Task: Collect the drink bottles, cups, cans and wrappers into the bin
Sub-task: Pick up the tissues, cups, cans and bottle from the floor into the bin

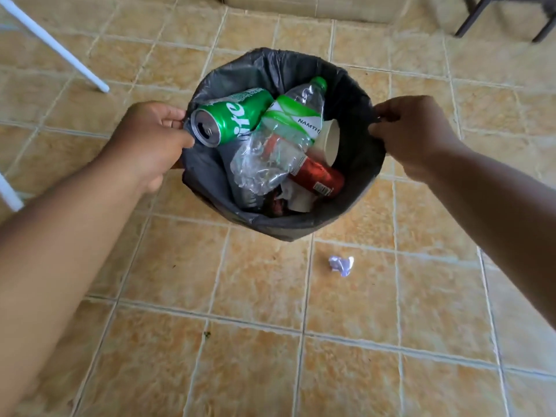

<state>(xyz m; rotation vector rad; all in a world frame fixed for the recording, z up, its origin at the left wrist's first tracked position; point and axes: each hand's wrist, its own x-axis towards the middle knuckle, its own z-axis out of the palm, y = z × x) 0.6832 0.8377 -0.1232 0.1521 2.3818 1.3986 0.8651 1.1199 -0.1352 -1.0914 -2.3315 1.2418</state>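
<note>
bin (365, 94) with a dark grey bag liner stands on the tan tiled floor (255, 296), seen from above, mouth open upward. on top lies a green sprite can (237, 115), long axis running from lower left to upper right, its opened top end facing lower left at the rim; white letters "ite" readable. beside it a crushed clear plastic bottle (279, 139), long axis lower left to upper right, green cap toward the far rim; green-and-white label reads "namth", the rest cut off. under the bottle a red can (319, 176) points lower right, barcode showing. a paper cup (332, 142) lies on its side by the right wall. left hand (147, 139) closed, pinching the bag's left rim; right hand (412, 130) closed, gripping the right rim. crumpled white wrapper (341, 264) lies on the floor just before the bin, apart from it. a white leg (54, 43) slants upper left.
</note>
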